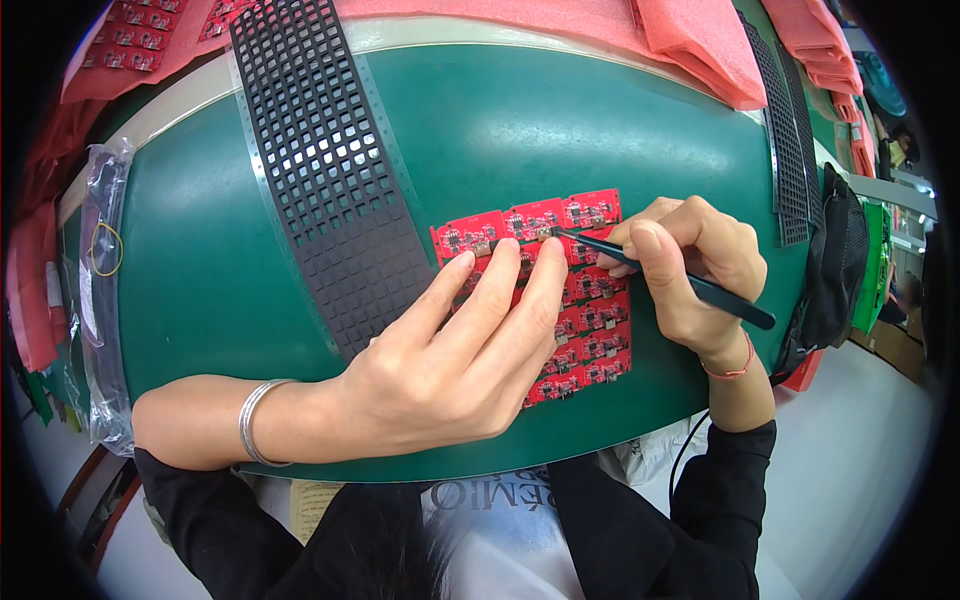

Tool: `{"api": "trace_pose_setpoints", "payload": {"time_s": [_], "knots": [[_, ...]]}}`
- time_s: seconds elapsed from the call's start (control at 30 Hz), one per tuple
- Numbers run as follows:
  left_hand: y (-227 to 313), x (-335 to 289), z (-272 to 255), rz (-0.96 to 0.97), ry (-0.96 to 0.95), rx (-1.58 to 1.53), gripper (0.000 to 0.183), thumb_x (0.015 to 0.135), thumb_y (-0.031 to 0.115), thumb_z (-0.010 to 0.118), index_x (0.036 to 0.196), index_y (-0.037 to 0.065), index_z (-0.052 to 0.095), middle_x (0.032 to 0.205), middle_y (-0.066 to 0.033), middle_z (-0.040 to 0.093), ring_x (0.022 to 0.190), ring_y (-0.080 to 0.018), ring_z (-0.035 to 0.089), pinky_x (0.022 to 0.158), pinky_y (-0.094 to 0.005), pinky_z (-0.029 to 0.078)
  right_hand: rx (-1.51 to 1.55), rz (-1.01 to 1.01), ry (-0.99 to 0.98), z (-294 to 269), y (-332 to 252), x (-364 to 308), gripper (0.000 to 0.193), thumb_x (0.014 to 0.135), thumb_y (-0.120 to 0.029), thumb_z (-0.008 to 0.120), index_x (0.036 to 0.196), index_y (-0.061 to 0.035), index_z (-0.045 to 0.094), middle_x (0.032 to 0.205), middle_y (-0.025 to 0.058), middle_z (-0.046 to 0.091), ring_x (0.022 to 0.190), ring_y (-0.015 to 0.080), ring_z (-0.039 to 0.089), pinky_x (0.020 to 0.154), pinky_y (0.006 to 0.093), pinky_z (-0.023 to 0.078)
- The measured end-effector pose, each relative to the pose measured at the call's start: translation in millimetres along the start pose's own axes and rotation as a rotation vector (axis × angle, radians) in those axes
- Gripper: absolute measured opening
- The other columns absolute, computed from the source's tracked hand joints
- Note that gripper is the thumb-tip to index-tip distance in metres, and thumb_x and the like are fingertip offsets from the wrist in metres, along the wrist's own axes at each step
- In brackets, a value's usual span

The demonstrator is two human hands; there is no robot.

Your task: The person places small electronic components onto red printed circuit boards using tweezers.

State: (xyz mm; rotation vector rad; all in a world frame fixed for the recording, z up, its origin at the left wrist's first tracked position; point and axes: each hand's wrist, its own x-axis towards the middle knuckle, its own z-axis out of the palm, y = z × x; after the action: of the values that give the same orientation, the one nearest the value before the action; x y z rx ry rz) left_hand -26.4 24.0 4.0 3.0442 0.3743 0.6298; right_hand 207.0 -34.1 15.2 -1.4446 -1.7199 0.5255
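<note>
A red circuit board panel (605, 345), divided into rows of small boards with tiny parts, lies on the green mat. My left hand (450, 355) rests over its left side, fingers spread and fingertips touching the top rows. In my right hand (700, 265) is a pair of black tweezers (715, 295), pinched between thumb and fingers. The tweezers' tips reach the top row beside my left fingertips, at a small dark piece. Whether they grip that piece is too small to tell. My left palm and fingers hide part of the panel.
Left of the panel lies a sheet of black foam squares (350, 260) on clear backing, many squares gone from its far part. Pink foam sheets (690, 50) and more red boards (130, 35) line the far edge. A clear plastic bag (100, 300) lies at left; black perforated strips (790, 150) at right.
</note>
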Motion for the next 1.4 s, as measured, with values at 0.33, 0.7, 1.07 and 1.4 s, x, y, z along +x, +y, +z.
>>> {"api": "trace_pose_setpoints", "payload": {"time_s": [0.33, 0.7, 1.07, 1.4], "knots": [[-8.1, 1.2, -8.9, 0.054, -0.008, -0.045, 0.036, 0.087, 0.025, 0.072, 0.106, -0.005, 0.074, 0.115, -0.0179, 0.072, 0.107, -0.0295, 0.071, 0.09, -0.0352, 0.06, 0.624, 0.385, 0.151, -6.6, 4.5, 16.4, 0.031, 0.108, -0.019, 0.057, 0.083, -0.0003, 0.061, 0.073, 0.0132, 0.071, 0.063, 0.0158, 0.07, 0.057, 0.0252, 0.055], [-13.9, -35.1, -21.7, -0.142, 0.026, 0.122, 0.034, 0.084, 0.021, 0.077, 0.104, -0.007, 0.075, 0.113, -0.0206, 0.072, 0.106, -0.0336, 0.072, 0.088, -0.0398, 0.061, 0.577, 0.344, -0.147, 54.7, -23.4, 72.0, 0.036, 0.102, -0.024, 0.068, 0.076, -0.0013, 0.062, 0.07, 0.0076, 0.069, 0.062, 0.0114, 0.07, 0.054, 0.0233, 0.053], [-16.1, -38.2, -17.1, -0.137, 0.033, 0.171, 0.033, 0.083, 0.023, 0.076, 0.102, -0.004, 0.076, 0.116, -0.0181, 0.072, 0.107, -0.0307, 0.071, 0.084, -0.0379, 0.062, 0.58, 0.351, -0.079, 63.9, -17.8, 68.4, 0.038, 0.1, -0.026, 0.072, 0.073, -0.0015, 0.064, 0.066, 0.0057, 0.069, 0.06, 0.0086, 0.069, 0.054, 0.0209, 0.054], [-16.0, -38.8, -14.5, -0.12, 0.04, 0.156, 0.032, 0.084, 0.02, 0.075, 0.101, -0.007, 0.075, 0.115, -0.0221, 0.071, 0.107, -0.0331, 0.071, 0.088, -0.0394, 0.062, 0.525, 0.316, -0.095, 66.4, -19.2, 69.6, 0.038, 0.101, -0.026, 0.07, 0.074, -0.0002, 0.063, 0.065, 0.0053, 0.068, 0.061, 0.0094, 0.069, 0.055, 0.0226, 0.055]]}}
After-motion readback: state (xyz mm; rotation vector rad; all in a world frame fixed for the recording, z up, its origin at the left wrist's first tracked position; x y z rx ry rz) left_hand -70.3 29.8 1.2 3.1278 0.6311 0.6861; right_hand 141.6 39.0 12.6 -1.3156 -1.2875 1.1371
